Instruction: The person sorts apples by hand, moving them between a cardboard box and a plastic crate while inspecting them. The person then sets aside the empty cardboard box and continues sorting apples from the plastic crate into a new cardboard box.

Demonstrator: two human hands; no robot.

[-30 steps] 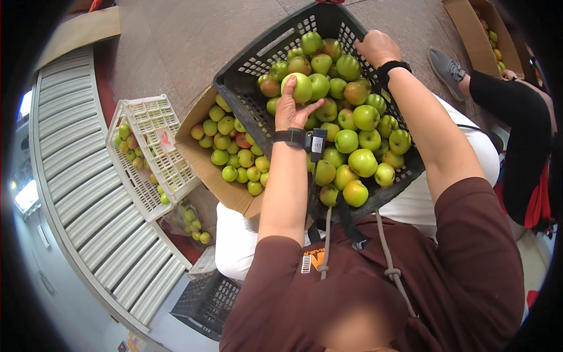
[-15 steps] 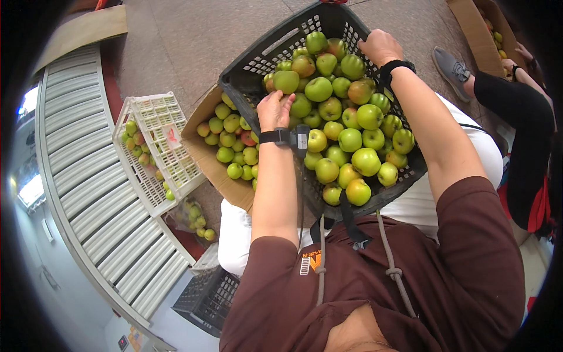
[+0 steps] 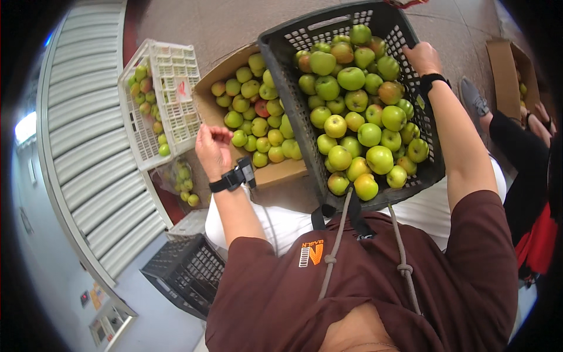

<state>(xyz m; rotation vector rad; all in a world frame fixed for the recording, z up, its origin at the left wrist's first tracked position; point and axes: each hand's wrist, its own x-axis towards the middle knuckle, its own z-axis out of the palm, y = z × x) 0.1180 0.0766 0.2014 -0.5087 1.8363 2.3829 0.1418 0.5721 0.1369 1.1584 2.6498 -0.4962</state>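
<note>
A black plastic crate (image 3: 281,82) full of green apples (image 3: 369,134), some blushed red, rests over my lap. My right hand (image 3: 421,58) grips its right rim. Just to its left is a cardboard box (image 3: 275,173) holding green and reddish apples (image 3: 250,88). My left hand (image 3: 214,149) is at that box's left side, palm turned inward, fingers loosely curled and apart with no apple in them; whether it touches the cardboard I cannot tell. A strapped device (image 3: 237,176) sits on my left wrist.
A white crate with apples (image 3: 176,117) and a bagged pile of apples (image 3: 182,176) lie left, beside a roller conveyor (image 3: 94,146). An empty-looking black crate (image 3: 182,276) is at lower left. At right are a co-worker's leg (image 3: 510,152), hands (image 3: 536,120) and another box (image 3: 504,70).
My left hand has left the apples in the black crate and moved left and down to the cardboard box. The crate, still gripped by my right hand, appears further right as the view shifts.
</note>
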